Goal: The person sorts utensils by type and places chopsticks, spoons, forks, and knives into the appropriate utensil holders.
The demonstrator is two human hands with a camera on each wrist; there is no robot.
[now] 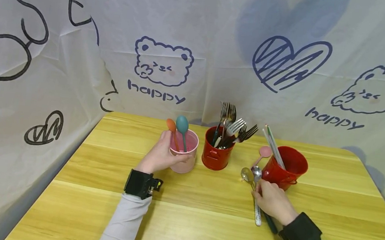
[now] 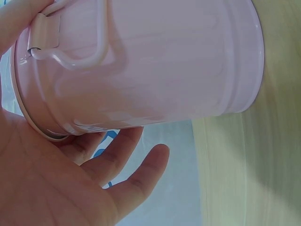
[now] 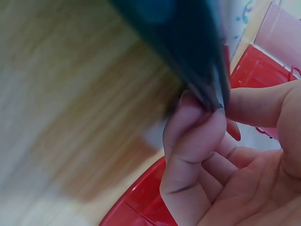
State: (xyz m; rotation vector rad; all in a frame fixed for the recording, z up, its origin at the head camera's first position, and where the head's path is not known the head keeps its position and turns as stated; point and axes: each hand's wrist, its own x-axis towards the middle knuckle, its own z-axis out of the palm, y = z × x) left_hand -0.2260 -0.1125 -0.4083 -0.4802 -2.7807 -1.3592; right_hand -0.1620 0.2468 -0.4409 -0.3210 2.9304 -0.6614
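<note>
My left hand [image 1: 160,154] holds a pink metal bucket [image 1: 183,163] by its upper part, the thumb on the near side. In the left wrist view, the bucket's wall [image 2: 160,61] and wire handle show close up. An orange spoon [image 1: 171,125] and a teal spoon [image 1: 182,124] stand in it. My right hand [image 1: 274,199] pinches a spoon with a dark green handle [image 1: 271,223]; its gold bowl [image 1: 247,175] seems to be the one beyond the fingers. The handle [image 3: 188,52] sits between thumb and forefinger. Beside it, a silver spoon [image 1: 257,216] lies on the table.
A red bucket [image 1: 214,159] full of forks [image 1: 235,126] stands in the middle. Right of it, another red bucket [image 1: 292,161] holds several thin sticks [image 1: 274,144]. A pink spoon [image 1: 264,151] lies behind the silver one. A drawn-on white cloth [image 1: 219,68] hangs behind the table.
</note>
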